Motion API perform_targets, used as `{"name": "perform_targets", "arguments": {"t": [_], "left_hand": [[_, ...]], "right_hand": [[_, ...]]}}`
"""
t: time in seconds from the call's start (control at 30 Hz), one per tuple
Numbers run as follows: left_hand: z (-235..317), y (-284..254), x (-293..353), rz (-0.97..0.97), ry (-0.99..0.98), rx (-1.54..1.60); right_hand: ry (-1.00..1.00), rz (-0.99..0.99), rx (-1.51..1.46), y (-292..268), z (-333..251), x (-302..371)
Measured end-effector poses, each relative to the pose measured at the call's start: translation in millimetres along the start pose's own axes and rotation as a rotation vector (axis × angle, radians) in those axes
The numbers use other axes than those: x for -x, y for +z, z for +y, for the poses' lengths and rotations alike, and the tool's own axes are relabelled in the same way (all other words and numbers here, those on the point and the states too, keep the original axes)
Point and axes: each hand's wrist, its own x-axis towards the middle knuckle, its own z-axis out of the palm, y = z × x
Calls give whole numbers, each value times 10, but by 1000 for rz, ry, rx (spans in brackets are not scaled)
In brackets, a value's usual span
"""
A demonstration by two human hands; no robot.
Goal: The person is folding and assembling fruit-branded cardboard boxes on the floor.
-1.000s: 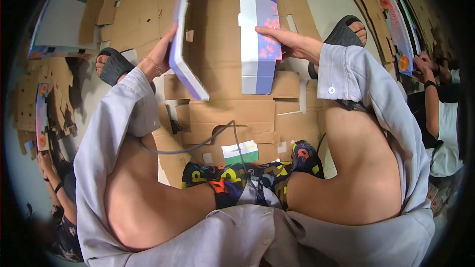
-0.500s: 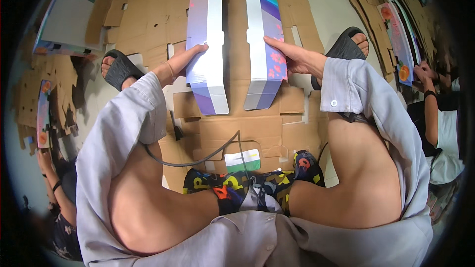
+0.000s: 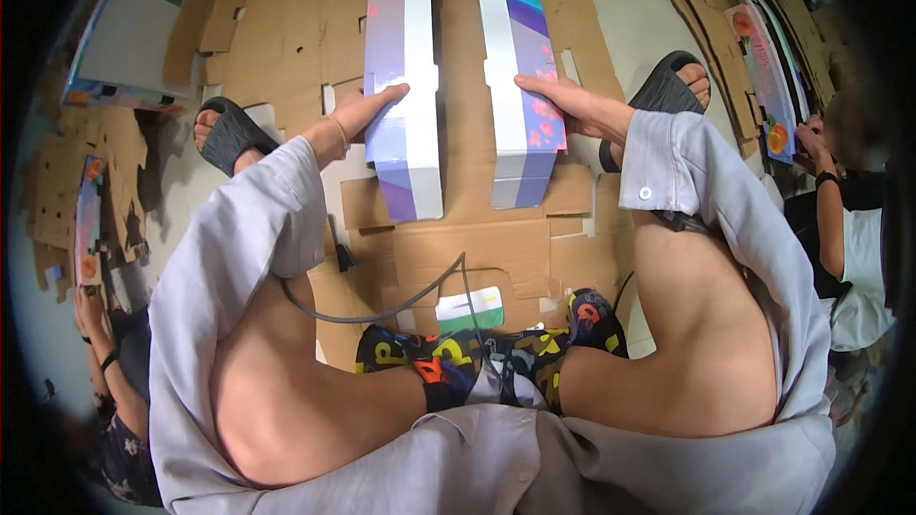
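Observation:
Two long folded cardboard box pieces run side by side away from me, and their far ends leave the picture at the top. My left hand (image 3: 361,114) grips the outer side of the left box piece (image 3: 420,119), which is purple and white with pink flower prints; its thumb lies on the white face. On the right box piece (image 3: 510,114), white with green, purple and pink flower prints, my right hand (image 3: 571,105) holds the outer edge, thumb on top. The fingers of both hands are mostly hidden beneath. A gap of brown cardboard shows between the pieces.
Flattened brown cardboard (image 3: 458,253) covers the floor, with a dark cable (image 3: 382,313) across it near my legs. My sandalled feet stand either side. Co-workers' hands hold printed panels at far left (image 3: 86,219) and far right (image 3: 773,86). A pale panel (image 3: 129,38) stands upper left.
Both box pieces have shifted slightly to the right with my hands. The near end of the right piece has swung a little right and away from me. Both grips look unchanged.

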Motion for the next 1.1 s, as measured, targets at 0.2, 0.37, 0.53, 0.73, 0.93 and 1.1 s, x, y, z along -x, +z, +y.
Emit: {"name": "perform_targets", "arguments": {"t": [0.2,0.37,0.53,0.73,0.93,1.1], "left_hand": [[36,-57,-2,52,47,70],[271,-161,138,54,136,272],[628,-378,580,251,454,339],[1039,-743,1324,147,670,425],[1210,-758,1593,182,713,468],[1176,-785,1533,291,726,390]], "right_hand": [[-92,12,-154,-106,-37,77],[-232,90,-159,-229,-225,322],[-497,121,-225,-220,-714,701],[-671,213,-27,-85,-1286,1354],[-823,156,23,-32,-1540,1602],[-822,-143,-288,-120,-1428,1320]]}}
